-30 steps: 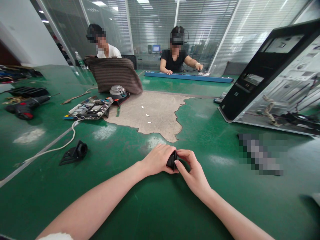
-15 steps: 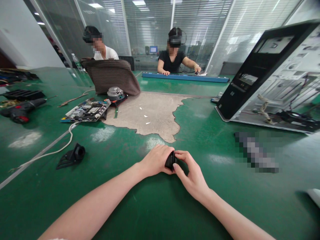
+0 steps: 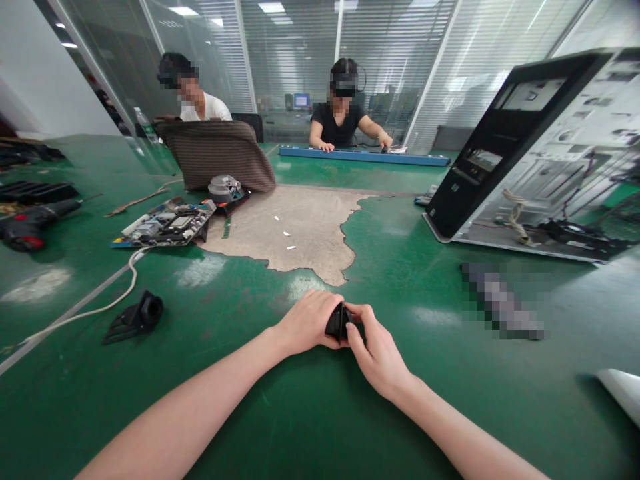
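A small black plastic part [image 3: 336,323] is held between my two hands above the green tabletop; its exact kind does not show. My left hand [image 3: 311,321] wraps round it from the left, fingers curled over its far side. From the right, my right hand [image 3: 376,347] pinches its edge between thumb and fingertips. Much of the part is covered by my fingers. Apart from both hands, a black plastic piece with a round socket [image 3: 143,313] lies to the left, near a white cable [image 3: 131,283].
A circuit board [image 3: 167,221] and a cordless drill [image 3: 37,223] lie at the left. An opened black computer case [image 3: 475,160] stands at the right, a pixelated item [image 3: 500,303] before it. Two people sit across the table, one behind a long blue bar [image 3: 360,157].
The view has shifted slightly, so the table's contents sit a little further left. Both hands keep hold of the black part, which shows slightly more of its side between them.
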`<state>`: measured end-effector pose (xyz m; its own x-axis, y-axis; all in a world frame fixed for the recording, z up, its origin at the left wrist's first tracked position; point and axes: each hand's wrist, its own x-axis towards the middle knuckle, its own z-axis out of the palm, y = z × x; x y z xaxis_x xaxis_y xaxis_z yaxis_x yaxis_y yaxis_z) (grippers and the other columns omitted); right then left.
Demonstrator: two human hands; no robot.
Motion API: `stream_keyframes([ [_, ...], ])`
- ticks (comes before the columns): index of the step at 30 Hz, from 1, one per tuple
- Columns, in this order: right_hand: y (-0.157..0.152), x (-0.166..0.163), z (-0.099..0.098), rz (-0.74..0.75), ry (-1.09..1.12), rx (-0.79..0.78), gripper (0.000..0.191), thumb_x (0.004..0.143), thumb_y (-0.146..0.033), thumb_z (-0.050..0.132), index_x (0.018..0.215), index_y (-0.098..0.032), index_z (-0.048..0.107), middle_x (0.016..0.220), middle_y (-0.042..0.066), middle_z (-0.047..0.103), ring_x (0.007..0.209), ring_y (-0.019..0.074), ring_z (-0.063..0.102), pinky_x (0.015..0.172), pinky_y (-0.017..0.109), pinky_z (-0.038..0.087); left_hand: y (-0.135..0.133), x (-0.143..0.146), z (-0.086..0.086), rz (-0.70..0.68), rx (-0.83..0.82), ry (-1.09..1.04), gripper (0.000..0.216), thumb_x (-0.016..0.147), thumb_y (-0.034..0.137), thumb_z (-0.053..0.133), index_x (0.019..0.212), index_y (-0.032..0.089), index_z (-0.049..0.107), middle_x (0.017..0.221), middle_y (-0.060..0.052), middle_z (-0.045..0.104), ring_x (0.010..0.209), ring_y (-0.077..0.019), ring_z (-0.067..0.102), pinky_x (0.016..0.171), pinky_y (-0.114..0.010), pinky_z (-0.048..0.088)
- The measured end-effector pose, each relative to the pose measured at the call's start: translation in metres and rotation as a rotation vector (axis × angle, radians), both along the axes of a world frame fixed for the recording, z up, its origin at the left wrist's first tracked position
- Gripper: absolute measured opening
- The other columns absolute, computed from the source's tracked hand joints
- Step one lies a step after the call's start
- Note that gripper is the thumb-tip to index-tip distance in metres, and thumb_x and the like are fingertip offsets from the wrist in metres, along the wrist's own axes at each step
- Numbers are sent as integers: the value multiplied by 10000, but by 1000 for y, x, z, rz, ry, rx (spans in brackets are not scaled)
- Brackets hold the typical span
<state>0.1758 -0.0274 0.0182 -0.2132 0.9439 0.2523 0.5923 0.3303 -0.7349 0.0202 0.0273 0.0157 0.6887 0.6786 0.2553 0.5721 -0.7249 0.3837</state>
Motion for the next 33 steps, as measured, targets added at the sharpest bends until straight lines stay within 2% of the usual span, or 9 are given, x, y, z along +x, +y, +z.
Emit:
stream_keyframes([
  [5, 1, 0, -5, -13, 103, 84, 217, 792, -189, 462, 1008, -204, 441, 1021, 75, 531, 975, 206, 524, 868, 382, 435, 0, -1, -1, 3, 20, 12, 508, 617, 380, 652, 1020, 169, 425, 986, -69, 566, 879, -242, 526, 759, -349, 372],
  [8, 4, -1, -8, -10, 220, 31, 143, 820, -232, 457, 959, -202, 453, 960, 66, 548, 908, 184, 561, 824, 357, 477, -1, 0, 0, 1, 36, -10, 481, 641, 428, 621, 996, 160, 436, 950, -67, 570, 845, -232, 527, 744, -339, 377],
  [12, 5, -1, -8, 15, 295, -56, 194, 838, -238, 434, 1027, -199, 416, 958, 67, 555, 892, 177, 579, 803, 352, 501, -1, 1, 1, -4, 27, -22, 483, 644, 428, 617, 1006, 168, 432, 930, -59, 569, 841, -228, 523, 736, -334, 377],
  [17, 3, -1, -4, 54, 276, -121, 231, 852, -237, 402, 1079, -202, 416, 961, 69, 563, 874, 181, 582, 792, 375, 505, 0, 0, 0, -4, 23, -19, 496, 631, 411, 631, 1014, 170, 428, 923, -54, 568, 836, -227, 522, 735, -334, 374],
  [22, 0, -1, -6, 70, 289, 30, 265, 794, -164, 452, 1054, -210, 435, 1075, 83, 505, 1032, 201, 506, 906, 396, 437, 1, 0, -1, 2, 2, -13, 497, 615, 383, 644, 1009, 176, 423, 957, -62, 563, 859, -236, 526, 749, -350, 379],
  [24, 0, 0, -9, 35, 301, 35, 256, 791, -131, 419, 1034, -208, 429, 1085, 82, 503, 1045, 196, 500, 918, 402, 422, 1, 1, -2, 9, 0, -27, 499, 609, 418, 647, 989, 176, 430, 924, -59, 564, 840, -235, 530, 738, -350, 384],
  [28, 5, 6, -16, -75, 258, -53, 289, 813, -115, 338, 1076, -211, 413, 1063, 64, 533, 1008, 183, 524, 916, 427, 403, 2, 1, -2, 57, -17, -44, 551, 571, 474, 669, 972, 174, 439, 871, -56, 563, 796, -236, 535, 707, -348, 399],
  [33, 9, 17, -11, -113, 167, -73, 402, 777, -151, 420, 1171, -216, 376, 1126, 65, 497, 1084, 206, 471, 949, 428, 364, 3, 0, 0, 103, -71, -44, 558, 565, 457, 678, 988, 178, 444, 865, -47, 564, 764, -226, 533, 668, -330, 406],
])
